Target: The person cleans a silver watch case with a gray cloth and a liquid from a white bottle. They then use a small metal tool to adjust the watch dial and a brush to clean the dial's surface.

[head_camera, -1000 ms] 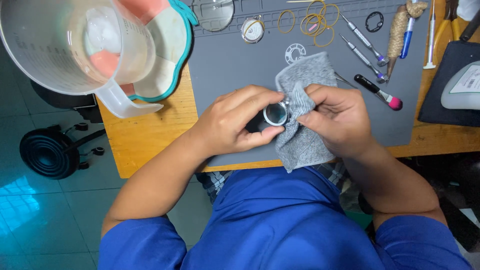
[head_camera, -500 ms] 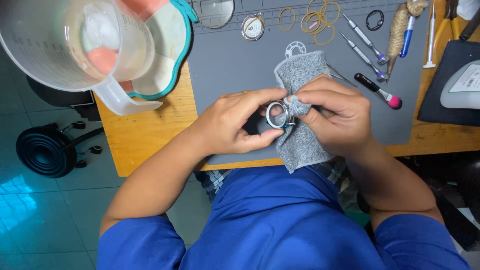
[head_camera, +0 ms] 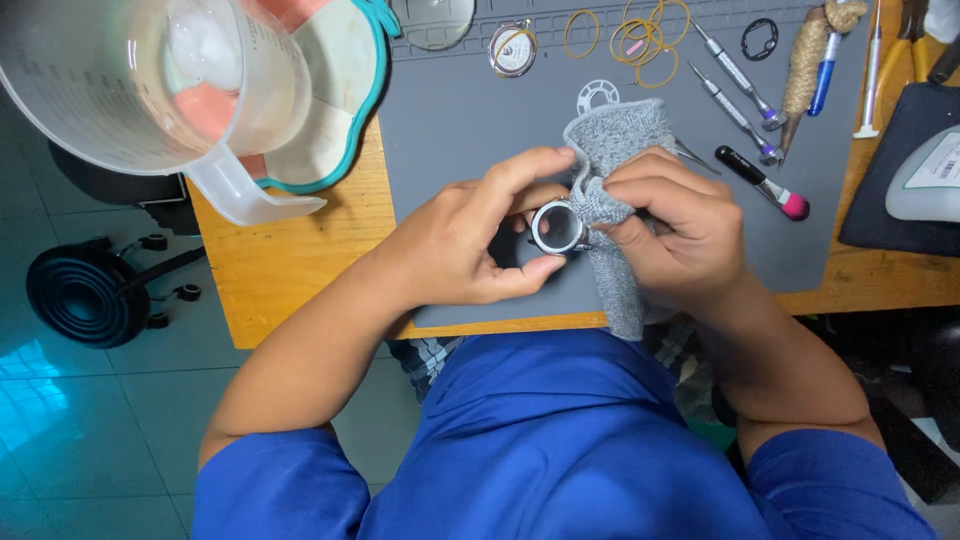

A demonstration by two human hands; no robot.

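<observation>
Hands: left hand (head_camera: 470, 245) pinches one watch case (head_camera: 557, 227); right hand (head_camera: 675, 235) one grey cloth (head_camera: 615, 150).

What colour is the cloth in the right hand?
The cloth is speckled grey, seen in the head view.

A wooden table (head_camera: 290, 265) carries a grey mat (head_camera: 470, 110). Beyond the fingers (head_camera: 520, 170) on the mat lie rubber bands (head_camera: 640, 40), screwdrivers (head_camera: 735, 75) and a small brush (head_camera: 765, 183); a clear jug (head_camera: 150, 80) stands left of them.
</observation>
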